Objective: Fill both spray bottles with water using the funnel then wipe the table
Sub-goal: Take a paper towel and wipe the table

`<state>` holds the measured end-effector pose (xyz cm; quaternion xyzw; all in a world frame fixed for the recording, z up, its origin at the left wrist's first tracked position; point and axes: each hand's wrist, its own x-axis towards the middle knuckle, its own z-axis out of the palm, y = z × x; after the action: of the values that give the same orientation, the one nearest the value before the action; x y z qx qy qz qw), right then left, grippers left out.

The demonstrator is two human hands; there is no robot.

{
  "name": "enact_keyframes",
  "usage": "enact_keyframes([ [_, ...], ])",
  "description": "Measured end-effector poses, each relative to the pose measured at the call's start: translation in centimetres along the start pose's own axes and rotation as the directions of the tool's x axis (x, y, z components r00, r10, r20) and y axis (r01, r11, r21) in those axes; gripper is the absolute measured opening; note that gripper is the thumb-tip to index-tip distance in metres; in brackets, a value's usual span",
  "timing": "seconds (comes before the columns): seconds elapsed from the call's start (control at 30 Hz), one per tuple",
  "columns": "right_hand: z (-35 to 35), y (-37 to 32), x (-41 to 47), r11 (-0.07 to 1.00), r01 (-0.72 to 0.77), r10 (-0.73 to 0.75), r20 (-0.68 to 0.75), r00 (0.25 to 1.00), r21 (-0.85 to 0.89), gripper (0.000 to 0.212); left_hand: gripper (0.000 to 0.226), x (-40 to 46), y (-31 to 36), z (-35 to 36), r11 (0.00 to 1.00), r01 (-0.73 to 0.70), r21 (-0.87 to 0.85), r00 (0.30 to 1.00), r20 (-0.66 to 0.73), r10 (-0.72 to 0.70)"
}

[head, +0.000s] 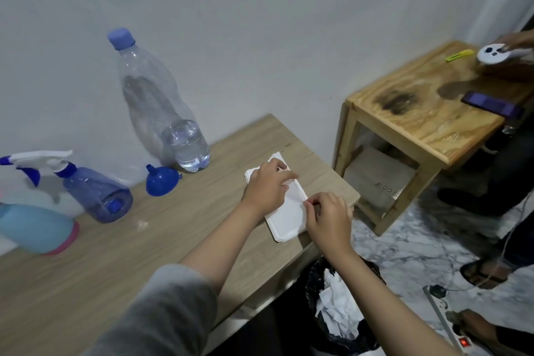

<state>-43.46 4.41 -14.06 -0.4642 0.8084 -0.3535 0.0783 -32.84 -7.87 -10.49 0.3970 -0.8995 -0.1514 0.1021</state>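
At the frame's centre, a matt white paper napkin stack (286, 208) is lying on a smooth, matt wood-grain table (121, 263). At upper left, a glossy clear plastic water bottle (161, 107) is standing; at right, a varnished wooden stool (427, 124) is showing dark stains.

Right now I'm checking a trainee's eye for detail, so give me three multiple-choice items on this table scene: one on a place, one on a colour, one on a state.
1. Where does the blue funnel lie?
A. between the purple spray bottle and the water bottle
B. in the bin
C. on the wooden side table

2. What colour is the water bottle's cap?
A. red
B. light blue
C. green

3. What is the state of the water bottle?
A. full to the neck
B. lying on its side
C. upright, with water only at the bottom

Answers:
1 A: it sits on the table, right of the purple spray bottle and left of the water bottle's base.
2 B: the cap looks light blue.
3 C: it stands upright and only its lowest part holds water.
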Motion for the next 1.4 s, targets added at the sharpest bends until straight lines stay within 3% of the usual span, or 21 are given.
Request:
enact_keyframes([
  [0.2,-0.2,0.0,0.0,0.997,0.011,-0.011,-0.004,1.0,0.07,0.009,0.013,0.7,0.1,-0.7,0.997,-0.027,0.069,0.997,-0.075,0.032],
  [0.3,-0.3,0.0,0.4,0.994,0.022,-0.023,0.013,1.0,0.106,0.02,0.013,0.8,0.3,-1.1,0.994,-0.052,0.094,0.994,-0.086,0.06],
  [0.5,-0.5,-0.9,1.0,0.993,0.079,-0.078,-0.024,0.997,0.089,0.013,0.015,0.3,0.5,-2.4,0.99,-0.055,0.133,0.992,-0.106,0.069],
  [0.67,-1.3,-1.9,1.0,0.985,0.109,-0.104,-0.042,0.994,0.132,0.006,0.024,0.2,0.0,-3.6,0.978,-0.022,0.208,0.999,-0.036,0.03],
  [0.83,-2.6,-2.3,1.2,0.981,0.128,-0.128,-0.012,0.992,0.144,0.008,0.02,0.0,-0.1,-5.2,0.979,0.012,0.203,0.993,-0.114,0.011],
  [1.13,-5.7,-4.5,1.3,0.966,0.179,-0.166,-0.083,0.983,0.188,0.008,0.017,-0.5,1.3,-8.2,0.996,0.008,0.093,0.985,-0.171,0.008],
  [1.4,-7.7,-6.0,1.5,0.92,0.148,-0.121,-0.098,0.988,0.362,0.008,0.02,-1.1,2.4,-10.8,0.981,-0.022,0.19,0.966,-0.248,0.07],
])
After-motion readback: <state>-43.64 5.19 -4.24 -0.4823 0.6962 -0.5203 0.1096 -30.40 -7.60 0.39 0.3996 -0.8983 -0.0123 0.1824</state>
